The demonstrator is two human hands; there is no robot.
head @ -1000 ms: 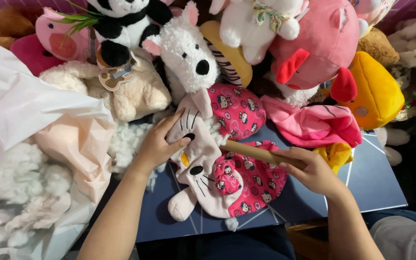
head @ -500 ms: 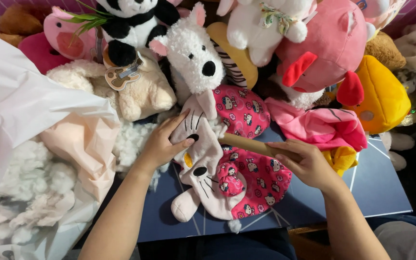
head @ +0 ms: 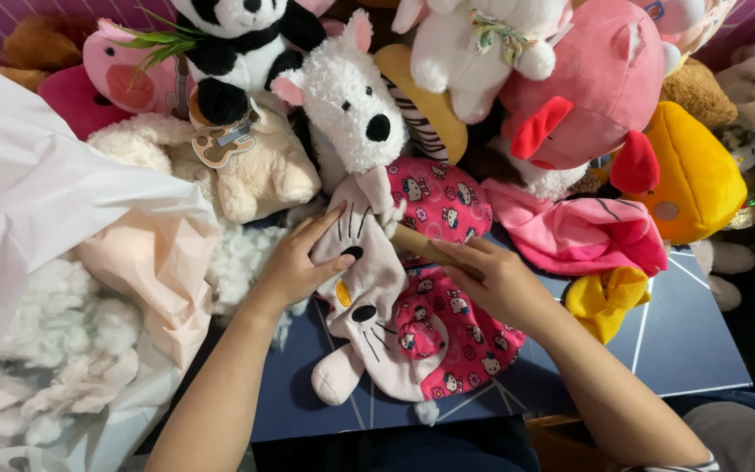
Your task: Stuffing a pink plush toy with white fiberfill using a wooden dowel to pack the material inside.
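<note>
Left hand (head: pixel 294 267) lies flat on the limp pale-pink plush cat with whiskers and black eyes (head: pixel 369 301), fingers spread and pressing its head, grip open with nothing closed inside. Right hand (head: pixel 491 280) has its grip wrapped round a light wooden stick (head: pixel 421 245); the stick's far end pokes into the cat's head end. The cat lies face up on the dark blue board surface with white lines (head: pixel 683 341), wearing a bright pink printed fabric dress (head: pixel 456 332), directly in front of the person.

Around it: fluffy white dog plush (head: pixel 347 96) just above the cat, cream teddy with a small guitar tag (head: pixel 255 166) to its left, black-and-white panda plush (head: pixel 229 44) at top, big pink plush with red ears (head: pixel 596 87), yellow plush (head: pixel 701 170) right. White stuffing fluff (head: pixel 54 350) in a clear and white plastic bag (head: pixel 37 192) at left.
</note>
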